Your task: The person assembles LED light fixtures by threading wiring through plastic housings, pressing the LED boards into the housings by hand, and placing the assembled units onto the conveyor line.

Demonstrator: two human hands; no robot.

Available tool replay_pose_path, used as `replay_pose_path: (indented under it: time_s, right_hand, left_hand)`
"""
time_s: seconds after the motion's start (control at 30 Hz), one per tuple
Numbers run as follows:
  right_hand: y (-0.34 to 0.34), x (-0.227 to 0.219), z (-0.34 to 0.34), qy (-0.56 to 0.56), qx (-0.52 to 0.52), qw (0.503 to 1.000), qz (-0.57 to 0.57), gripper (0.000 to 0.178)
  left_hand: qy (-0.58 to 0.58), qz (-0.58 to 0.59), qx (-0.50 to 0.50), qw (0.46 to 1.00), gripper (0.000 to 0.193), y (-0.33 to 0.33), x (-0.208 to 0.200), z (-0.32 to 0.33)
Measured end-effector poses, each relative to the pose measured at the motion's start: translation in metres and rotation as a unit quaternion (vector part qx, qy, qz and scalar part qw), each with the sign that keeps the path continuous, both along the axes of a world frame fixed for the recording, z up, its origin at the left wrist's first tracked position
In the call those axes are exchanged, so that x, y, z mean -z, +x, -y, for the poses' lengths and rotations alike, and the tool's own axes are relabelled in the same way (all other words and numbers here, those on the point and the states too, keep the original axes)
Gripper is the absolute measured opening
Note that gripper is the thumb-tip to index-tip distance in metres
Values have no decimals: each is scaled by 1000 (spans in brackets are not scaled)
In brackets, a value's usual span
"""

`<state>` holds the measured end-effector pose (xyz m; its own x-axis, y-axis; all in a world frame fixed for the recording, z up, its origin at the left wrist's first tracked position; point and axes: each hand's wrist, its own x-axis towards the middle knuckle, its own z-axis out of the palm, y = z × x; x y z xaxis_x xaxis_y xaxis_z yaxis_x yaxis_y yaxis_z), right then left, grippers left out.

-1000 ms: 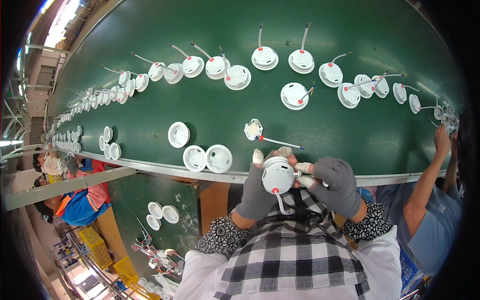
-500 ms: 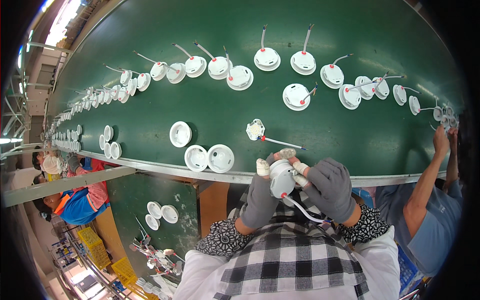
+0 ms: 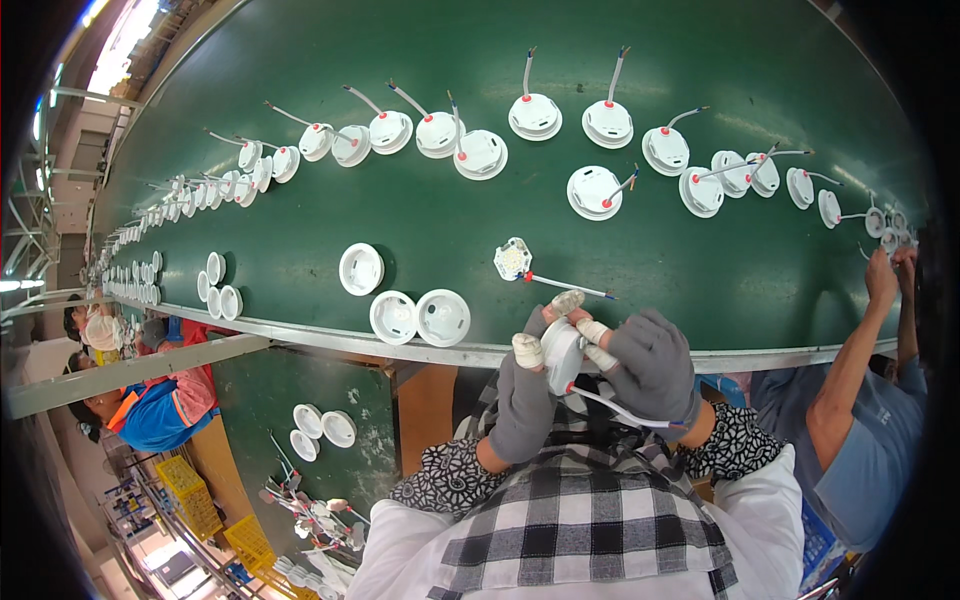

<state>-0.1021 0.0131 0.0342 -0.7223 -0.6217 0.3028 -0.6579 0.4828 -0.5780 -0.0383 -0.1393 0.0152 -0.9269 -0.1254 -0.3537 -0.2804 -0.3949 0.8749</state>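
Note:
Between my two gloved hands, over the near edge of the table, is a round white lamp housing (image 3: 563, 357) with a red grommet and a pale cable trailing right. My left hand (image 3: 528, 385) grips its left side, fingertips wrapped in white tape. My right hand (image 3: 642, 362) pinches the opposite rim with taped fingers. Just beyond them lies a white LED board (image 3: 513, 259) with its own cable (image 3: 570, 287). Left of it sit open white cups: one alone (image 3: 361, 269) and a touching pair, including the nearer cup (image 3: 442, 318).
A row of wired white housings (image 3: 535, 117) stretches across the green table (image 3: 420, 215). At the right a co-worker's hands (image 3: 884, 270) handle similar parts. On a lower green board (image 3: 260, 390) at left lie several cups (image 3: 339, 429) and a pile of wired parts (image 3: 315, 518). Yellow crates (image 3: 188, 497) stand beyond.
The held housing has turned so that it now shows more edge-on, and its cable has swung slightly right. Both hands still grip it; my right hand has shifted a little.

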Motion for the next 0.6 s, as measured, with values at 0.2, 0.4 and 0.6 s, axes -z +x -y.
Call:
replay_pose_path:
  time_s: [0.2,0.4,0.6]
  right_hand:
    - [-11,-5,-10,-234,-15,862,450,35]
    - [-34,-19,-24,-193,-239,938,161,47]
    - [-26,-37,-33,-138,-254,954,-81,44]
  left_hand:
    - [-50,-146,75,985,94,2,-5,8]
    - [-61,-293,198,933,96,6,-36,14]
    - [-86,-379,322,864,118,-12,-52,27]
